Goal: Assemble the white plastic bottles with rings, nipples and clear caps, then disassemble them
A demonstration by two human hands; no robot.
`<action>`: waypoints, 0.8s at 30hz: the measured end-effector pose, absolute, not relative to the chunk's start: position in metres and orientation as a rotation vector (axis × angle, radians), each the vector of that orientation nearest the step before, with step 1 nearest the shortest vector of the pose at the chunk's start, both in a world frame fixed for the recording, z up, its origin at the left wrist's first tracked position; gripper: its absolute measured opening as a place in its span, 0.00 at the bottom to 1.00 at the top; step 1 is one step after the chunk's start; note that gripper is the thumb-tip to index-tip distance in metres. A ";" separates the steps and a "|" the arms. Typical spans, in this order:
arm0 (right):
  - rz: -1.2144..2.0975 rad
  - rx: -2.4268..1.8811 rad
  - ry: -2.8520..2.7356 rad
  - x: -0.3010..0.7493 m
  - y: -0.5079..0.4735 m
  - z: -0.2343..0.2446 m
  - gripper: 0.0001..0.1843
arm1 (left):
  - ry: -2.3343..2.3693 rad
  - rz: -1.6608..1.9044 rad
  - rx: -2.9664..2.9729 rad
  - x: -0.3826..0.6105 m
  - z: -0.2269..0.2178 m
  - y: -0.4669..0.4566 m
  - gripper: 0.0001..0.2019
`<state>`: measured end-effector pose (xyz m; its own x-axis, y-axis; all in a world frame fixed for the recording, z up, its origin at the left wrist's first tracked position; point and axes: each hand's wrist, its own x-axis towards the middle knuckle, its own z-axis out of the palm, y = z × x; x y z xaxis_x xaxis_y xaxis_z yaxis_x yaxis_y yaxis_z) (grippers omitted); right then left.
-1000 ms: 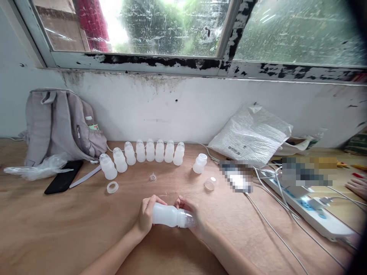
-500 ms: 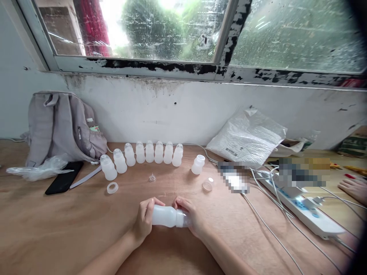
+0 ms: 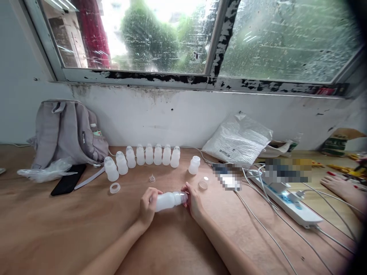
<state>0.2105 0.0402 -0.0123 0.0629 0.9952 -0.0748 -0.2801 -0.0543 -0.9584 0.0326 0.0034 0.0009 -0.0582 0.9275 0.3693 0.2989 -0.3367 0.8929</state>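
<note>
A white plastic bottle (image 3: 168, 201) lies sideways between my two hands, just above the wooden table (image 3: 57, 229). My left hand (image 3: 147, 208) is wrapped round its base end. My right hand (image 3: 192, 200) grips the clear cap end. Behind them stands a curved row of several capped white bottles (image 3: 145, 157), and one uncapped bottle (image 3: 194, 165) stands apart to its right. Loose parts lie nearby: a white ring (image 3: 115, 188), a small clear teat (image 3: 151, 178) and a clear cap (image 3: 203, 185).
A grey backpack (image 3: 64, 133), a black phone (image 3: 69, 184) and crumpled clear plastic (image 3: 46, 172) sit at the left. A white plastic bag (image 3: 237, 141), a power strip (image 3: 286, 200) with cables and another person's hand (image 3: 341, 187) are at the right.
The camera tilted up and turned slightly right. Both hands stayed on the bottle, moving a little farther from me on the table, and the bottle's cap end tipped up slightly.
</note>
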 end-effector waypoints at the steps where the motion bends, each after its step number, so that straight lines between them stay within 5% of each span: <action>1: 1.366 -1.061 -0.953 0.211 0.039 -0.010 0.18 | 1.350 1.440 1.562 0.031 -0.001 0.008 0.18; 10: 1.187 -0.970 -1.303 0.211 0.050 0.012 0.16 | 1.358 1.493 1.722 0.023 -0.011 0.016 0.17; 19: 0.004 -1.441 -1.963 0.226 0.111 0.097 0.12 | 1.461 1.400 2.131 0.017 -0.024 0.024 0.10; 24: -0.163 -1.818 -1.923 0.231 0.150 0.104 0.15 | 1.596 1.367 2.175 0.005 -0.031 0.036 0.10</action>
